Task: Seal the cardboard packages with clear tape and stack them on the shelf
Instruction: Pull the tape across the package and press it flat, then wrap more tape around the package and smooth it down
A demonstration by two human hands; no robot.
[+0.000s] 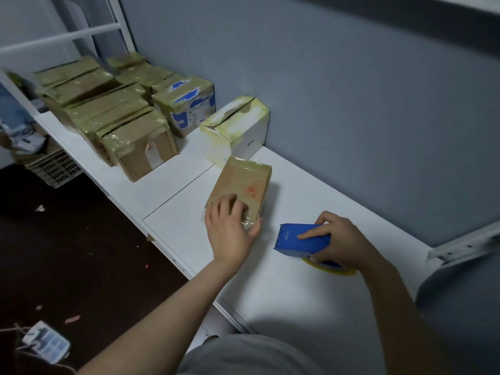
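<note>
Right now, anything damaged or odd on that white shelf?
Yes: the white cardboard box by the grey wall has a gaping top seam and torn, peeling facing. The blue-printed box beside it has torn print.

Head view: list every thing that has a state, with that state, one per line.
brown package: flat on the white shelf, taped over.
left hand: holds the brown package's near end.
right hand: grips the blue tape dispenser.
blue tape dispenser: teeth toward the brown package, apart from it.
white box: taped shut, beside the wall.
far brown packages: taped, stacked in rows.
</note>
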